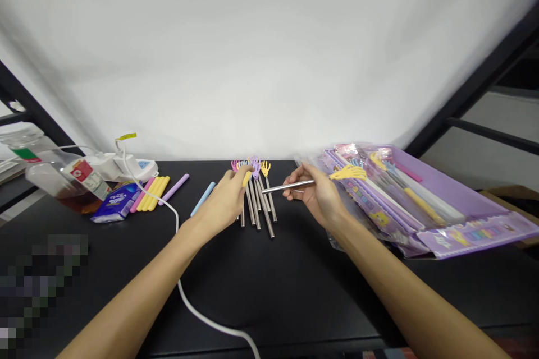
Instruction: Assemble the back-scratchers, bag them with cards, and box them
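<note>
In the head view, my right hand (314,190) is closed around the metal rod of a yellow back scratcher (348,172). Its hand-shaped head points right, and the bare rod end points left. My left hand (229,193) is closed on a yellow handle tube (246,179), mostly hidden by the fingers. The rod end and the tube are apart. Behind and between my hands lie several back scratchers (269,230) with bare metal rods and pink, purple, blue and yellow heads. A light blue handle tube (202,198) rests left of my left hand.
At left are yellow tubes (154,193), a pink tube (142,195), a purple tube (174,189), a blue tissue pack (117,202), a bottle (63,174) and a power strip (147,169). A white cable (189,305) crosses the black table. A purple box (446,188) holds packaged scratchers at right.
</note>
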